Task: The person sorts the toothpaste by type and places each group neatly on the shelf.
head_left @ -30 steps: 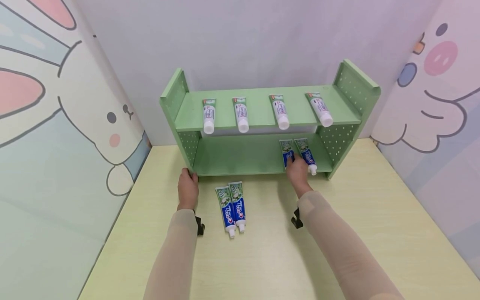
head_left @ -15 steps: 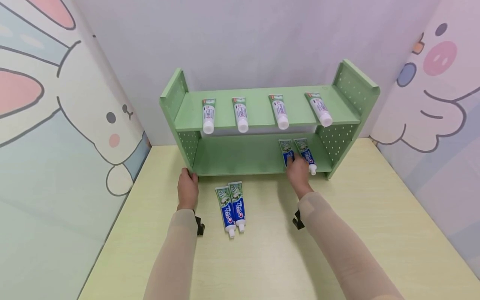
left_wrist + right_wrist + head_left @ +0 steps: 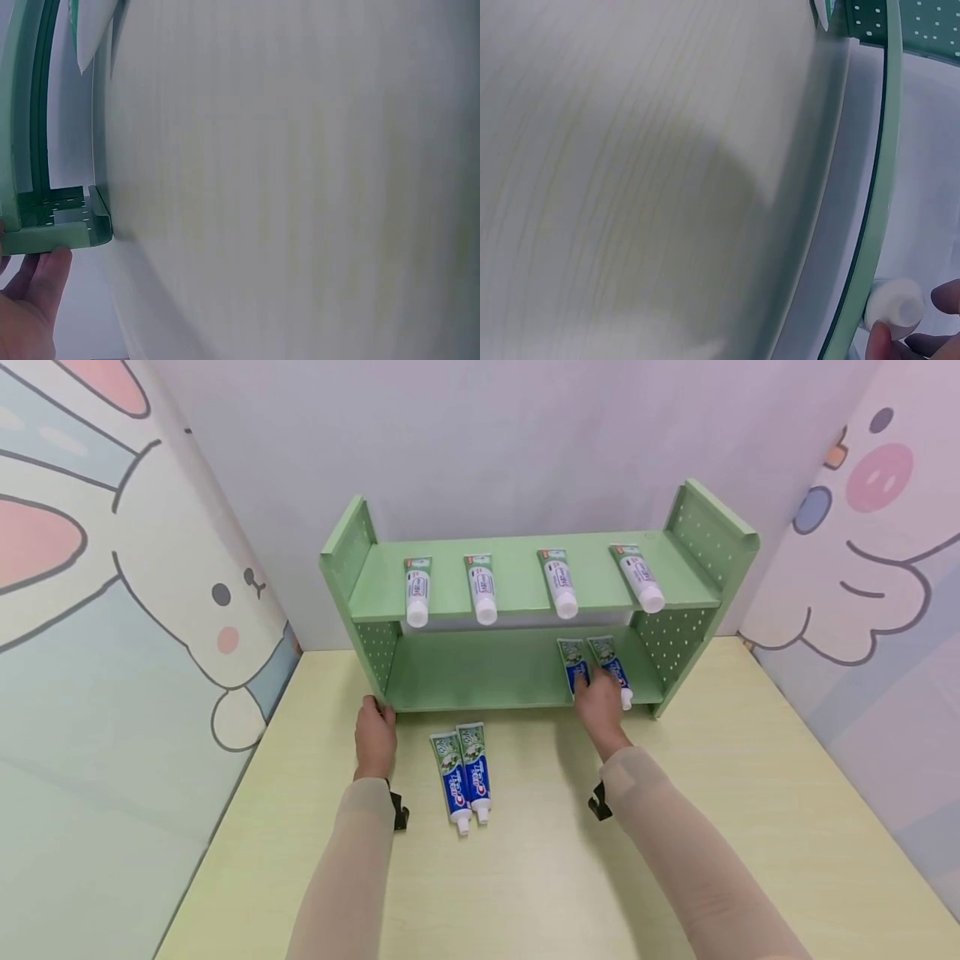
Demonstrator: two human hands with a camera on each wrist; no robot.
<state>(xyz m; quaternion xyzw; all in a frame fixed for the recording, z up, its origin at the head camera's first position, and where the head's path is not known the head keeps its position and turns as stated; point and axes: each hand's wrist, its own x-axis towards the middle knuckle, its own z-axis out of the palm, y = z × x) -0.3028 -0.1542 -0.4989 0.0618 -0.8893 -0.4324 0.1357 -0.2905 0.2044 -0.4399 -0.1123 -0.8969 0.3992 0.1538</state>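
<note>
A green two-tier shelf rack (image 3: 487,703) stands on the table. My left hand (image 3: 376,742) holds its lower left front corner; in the left wrist view fingers (image 3: 49,279) lie against the green side panel. On the lower tier, toward the right, lie two blue-and-green toothpaste tubes. My right hand (image 3: 600,706) holds the left toothpaste tube (image 3: 572,657) near its cap end, partly hiding it. In the right wrist view the white cap (image 3: 897,306) sits between thumb and fingers. The other toothpaste tube (image 3: 606,653) lies close to its right.
Two more toothpaste tubes, a left one (image 3: 452,777) and a right one (image 3: 475,767), lie side by side on the table (image 3: 525,877) before the rack. Several white-capped tubes, including the leftmost tube (image 3: 417,589), are spaced along the upper tier. Walls (image 3: 517,452) enclose the table.
My right hand and forearm have shifted very slightly to the right, while the toothpaste tubes stay almost in place. The left hand keeps its hold on the rack.
</note>
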